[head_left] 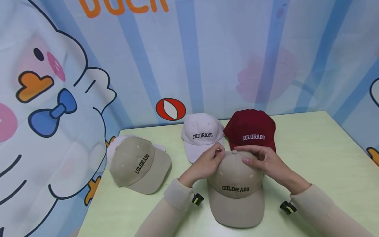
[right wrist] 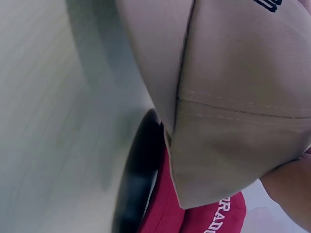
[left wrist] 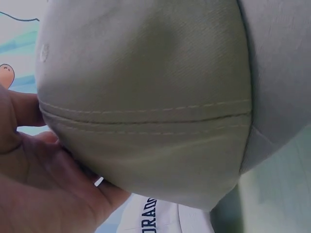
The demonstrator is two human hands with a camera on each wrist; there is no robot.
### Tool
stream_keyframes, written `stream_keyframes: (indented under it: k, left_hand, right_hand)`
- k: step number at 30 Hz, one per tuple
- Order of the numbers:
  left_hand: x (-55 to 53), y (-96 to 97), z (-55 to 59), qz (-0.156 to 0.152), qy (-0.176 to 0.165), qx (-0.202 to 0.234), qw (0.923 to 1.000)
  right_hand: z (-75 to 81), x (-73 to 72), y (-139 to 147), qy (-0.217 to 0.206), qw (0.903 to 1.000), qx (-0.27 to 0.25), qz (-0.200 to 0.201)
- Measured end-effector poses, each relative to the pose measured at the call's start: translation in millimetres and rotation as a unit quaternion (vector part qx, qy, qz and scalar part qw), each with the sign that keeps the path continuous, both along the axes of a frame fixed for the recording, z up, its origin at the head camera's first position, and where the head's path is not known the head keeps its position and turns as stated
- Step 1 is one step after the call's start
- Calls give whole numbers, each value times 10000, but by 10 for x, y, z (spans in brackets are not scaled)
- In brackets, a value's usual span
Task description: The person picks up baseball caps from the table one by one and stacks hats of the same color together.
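A khaki baseball cap lettered COLORADO is between both hands at the front of the table, its brim toward me. My left hand pinches the crown near its top on the left. In the left wrist view, thumb and fingers grip the khaki fabric from behind. With the thumb on the front of the crown and the fingers over its top, my right hand holds the other side. In the right wrist view, only part of that hand shows at the cap's rear edge; its fingertips are hidden.
Behind the held cap stand a white cap and a dark red cap, side by side. At the left, another khaki cap lies over a white cap. A printed cloth backdrop hangs along the back of the table.
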State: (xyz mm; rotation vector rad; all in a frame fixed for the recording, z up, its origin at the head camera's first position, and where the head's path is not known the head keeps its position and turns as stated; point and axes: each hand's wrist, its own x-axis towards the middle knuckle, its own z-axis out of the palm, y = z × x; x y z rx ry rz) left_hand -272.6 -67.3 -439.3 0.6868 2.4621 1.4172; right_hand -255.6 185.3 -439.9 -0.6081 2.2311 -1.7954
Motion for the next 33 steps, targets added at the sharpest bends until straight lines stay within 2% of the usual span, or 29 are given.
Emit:
stream_keyframes:
  k: [12, 19, 25, 28, 33]
  left_hand:
    - [-15, 28, -72, 171, -38, -275, 9995]
    - [-32, 16, -98, 518, 12, -420, 9978]
    - [-20, -29, -99, 753, 55, -498, 9959]
    - [4, -85, -92, 818, 118, -498, 9953]
    - [60, -229, -63, 980, 239, -435, 9940]
  right_hand:
    - [-76, -59, 28, 157, 9990, 397, -89]
    - [-71, -87, -36, 347, 9963, 692, -381]
    - [-46, -53, -107, 397, 9942, 774, -638]
    - [-27, -17, -144, 504, 9909, 924, -837]
    - [67, 81, -251, 1106, 9771, 1302, -1266]
